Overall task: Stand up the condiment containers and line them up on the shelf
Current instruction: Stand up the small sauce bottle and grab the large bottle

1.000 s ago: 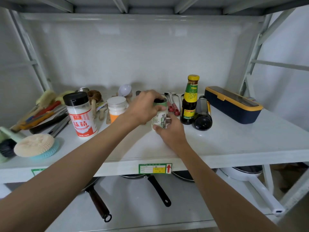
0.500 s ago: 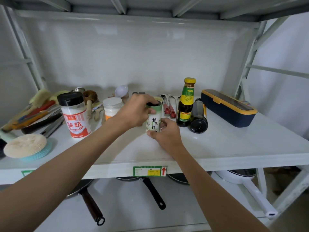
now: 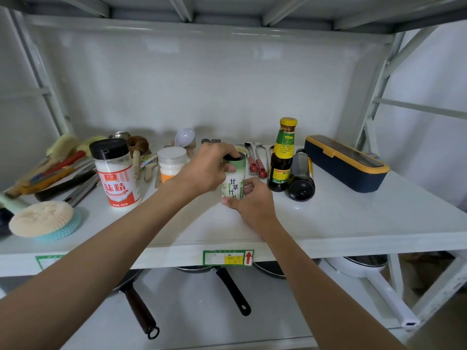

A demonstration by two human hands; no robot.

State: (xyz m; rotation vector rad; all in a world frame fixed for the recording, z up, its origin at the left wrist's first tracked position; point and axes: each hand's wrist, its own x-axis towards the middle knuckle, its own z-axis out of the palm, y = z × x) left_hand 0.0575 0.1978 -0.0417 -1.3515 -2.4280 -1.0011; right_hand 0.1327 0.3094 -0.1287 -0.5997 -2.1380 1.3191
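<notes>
A green-and-white salt canister [image 3: 234,180] stands upright on the white shelf [image 3: 341,223]. My left hand [image 3: 204,170] grips its black top and my right hand [image 3: 250,198] wraps its base. Left of it stand a small white-lidded jar [image 3: 171,162] and a tall seasoning shaker with a black cap and red label [image 3: 115,173]. To the right a yellow-capped dark sauce bottle [image 3: 283,157] stands upright, and a dark bottle [image 3: 300,176] lies on its side against it.
A navy box with yellow trim [image 3: 346,166] sits at the right. Brushes, knives and a scrubber [image 3: 43,218] crowd the left end. Spoons and red-handled utensils [image 3: 255,160] lie behind the canister. Pans [image 3: 232,291] rest on the shelf below.
Both hands keep hold of the green canister, which stays upright at about the same spot. The camera view has shifted slightly.
</notes>
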